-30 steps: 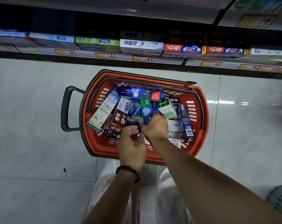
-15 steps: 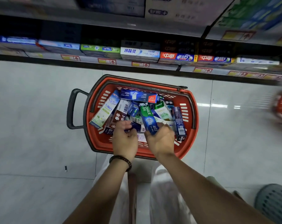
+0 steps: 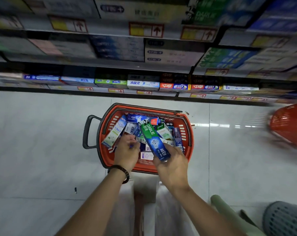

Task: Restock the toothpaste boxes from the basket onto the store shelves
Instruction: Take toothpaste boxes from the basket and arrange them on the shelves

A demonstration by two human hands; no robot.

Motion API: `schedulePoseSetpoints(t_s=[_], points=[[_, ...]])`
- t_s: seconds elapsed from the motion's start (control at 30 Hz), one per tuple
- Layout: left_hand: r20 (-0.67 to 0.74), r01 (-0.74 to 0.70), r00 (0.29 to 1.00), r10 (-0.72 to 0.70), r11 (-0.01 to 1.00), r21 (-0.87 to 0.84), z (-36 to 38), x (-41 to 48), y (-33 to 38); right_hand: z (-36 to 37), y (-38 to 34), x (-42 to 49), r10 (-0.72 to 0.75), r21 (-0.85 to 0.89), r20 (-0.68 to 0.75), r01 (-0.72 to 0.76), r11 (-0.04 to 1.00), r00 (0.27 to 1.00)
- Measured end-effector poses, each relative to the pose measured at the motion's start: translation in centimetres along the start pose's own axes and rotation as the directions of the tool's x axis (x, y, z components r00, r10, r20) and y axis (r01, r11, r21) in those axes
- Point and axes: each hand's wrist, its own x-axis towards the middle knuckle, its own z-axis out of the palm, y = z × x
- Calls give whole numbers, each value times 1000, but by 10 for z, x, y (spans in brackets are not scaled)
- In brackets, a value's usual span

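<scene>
Toothpaste box reading DARLIE, gripped by right hand above red basket, left hand curled, hold unclear

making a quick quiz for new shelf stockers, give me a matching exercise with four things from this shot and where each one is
Things:
1 DARLIE box
2 full red basket
3 bracelet
4 grey basket

Places:
a bottom right corner of the view
b gripped in the right hand
c on the wrist of the left hand
d on the floor before the shelves

Pairs: 1-b; 2-d; 3-c; 4-a
</scene>
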Motion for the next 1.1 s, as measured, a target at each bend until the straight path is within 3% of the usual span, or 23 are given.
schedulePoseSetpoints(t_s=[0.27, 0.37, 0.77, 1.1], points=[[50, 99, 995, -87, 935, -341, -41, -37, 74, -81, -55, -27, -113, 136, 8, 111, 984, 994], [82, 87, 995, -56, 893, -442, -58, -56, 110, -111, -74, -31, -179, 146, 9, 176, 974, 984], [150, -51, 977, 149, 853, -519, -99, -146, 206, -216, -134, -55, -331, 203, 37, 317, 926, 943], [103, -113, 972, 211, 806, -581, -121, -224, 262, -289, -171, -69, -385, 308, 46, 353, 883, 922]])
